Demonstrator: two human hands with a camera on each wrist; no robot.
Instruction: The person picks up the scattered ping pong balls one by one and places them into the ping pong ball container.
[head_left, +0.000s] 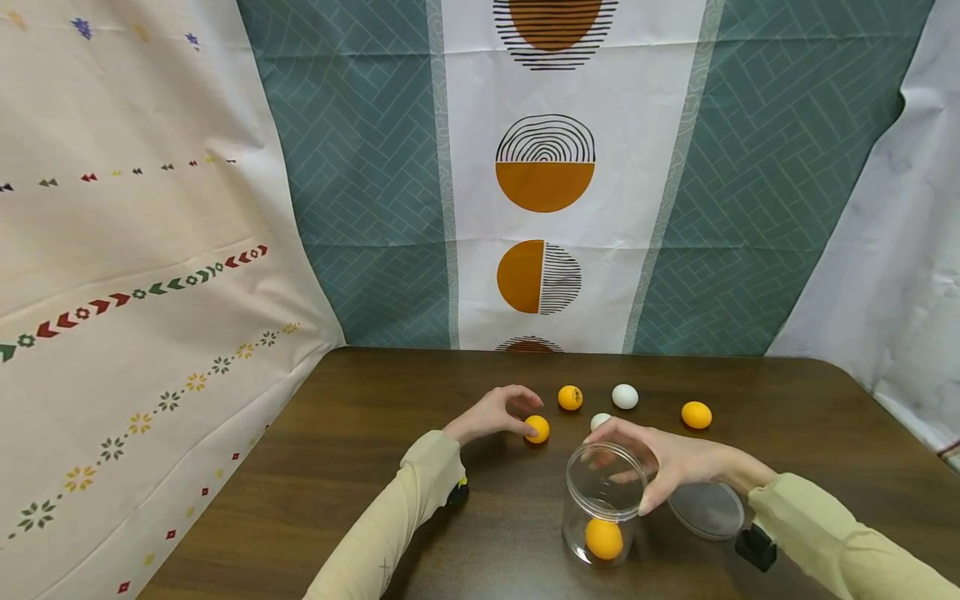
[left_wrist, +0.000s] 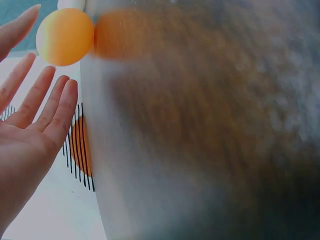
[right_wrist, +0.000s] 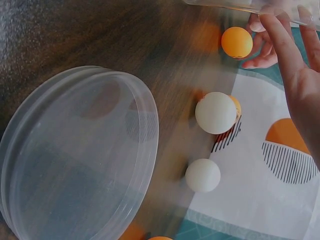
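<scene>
My left hand [head_left: 498,414] reaches around an orange ping-pong ball [head_left: 537,429] on the table. In the left wrist view its fingers are spread and fairly straight beside the ball [left_wrist: 65,37]; whether the thumb touches it I cannot tell. My right hand [head_left: 660,463] grips a clear plastic jar [head_left: 576,517] by its rim, thumb on the near side and fingers across the far side. The jar stands upright with one orange ball [head_left: 603,539] at its bottom. In the right wrist view, only part of the jar [right_wrist: 240,6] shows at the top edge.
A clear round lid [head_left: 707,510] lies right of the jar, beneath the right forearm. Beyond the hands sit another orange ball [head_left: 570,397], a white ball [head_left: 625,396], a partly hidden white ball [head_left: 599,421] and an orange ball [head_left: 697,414] at right. Patterned cloths hang behind the brown table [head_left: 360,442].
</scene>
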